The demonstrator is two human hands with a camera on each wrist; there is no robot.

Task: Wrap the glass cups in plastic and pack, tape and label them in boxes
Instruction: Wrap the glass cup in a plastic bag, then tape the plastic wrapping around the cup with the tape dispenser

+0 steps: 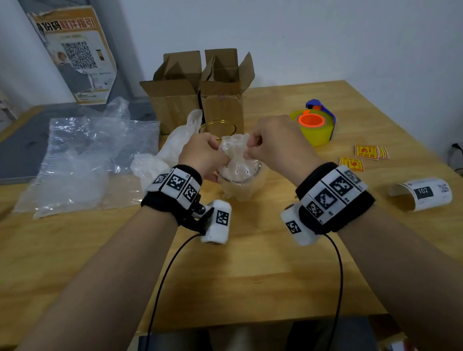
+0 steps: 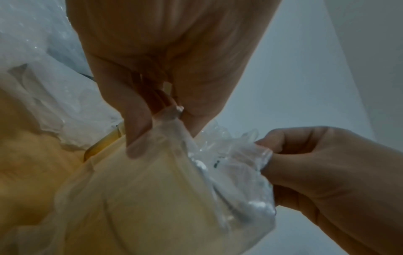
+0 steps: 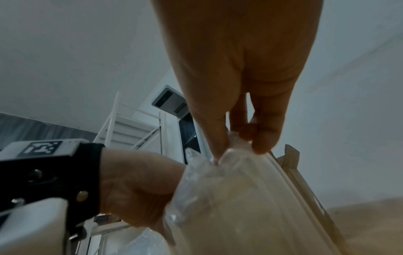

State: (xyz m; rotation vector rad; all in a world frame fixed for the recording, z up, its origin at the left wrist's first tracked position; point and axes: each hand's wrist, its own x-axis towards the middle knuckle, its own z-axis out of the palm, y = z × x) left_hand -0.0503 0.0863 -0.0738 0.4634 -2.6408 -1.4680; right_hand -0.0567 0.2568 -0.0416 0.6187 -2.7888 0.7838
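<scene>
The glass cup (image 1: 239, 179) stands upright on the wooden table (image 1: 261, 270) straight ahead of you, right between your two hands, with its long axis vertical and its mouth up. The plastic wrap (image 1: 235, 154) is drawn up around it and bunched into a loose tuft above the rim, so whatever you do next, probably twisting or tucking that tuft down, turns on the gathered plastic sitting directly over the cup's centre. Neither hand is nearer: both meet at the tuft, one on each side.

Your left hand (image 1: 203, 152) has its fingers curled and pinches the left side of the bunched plastic; the left wrist view shows thumb and fingertips closed on a small peak of film. Your right hand (image 1: 275, 140) is likewise closed narrow, pinching the right side of the tuft between thumb and forefinger, as the right wrist view shows. Neither hand touches the glass itself as far as you can tell; only film lies under the fingertips.

Beyond the cup, a second glass cup (image 1: 217, 127) with a gold-looking rim waits unwrapped, and two open cardboard boxes (image 1: 198, 94) stand upright behind it. The tape dispenser (image 1: 315, 124) lies to your right, with the red-and-yellow stickers (image 1: 367, 153) and a curled shipping label (image 1: 422, 193) nearer the right edge. Spare plastic sheets (image 1: 88, 157) lie to your left
</scene>
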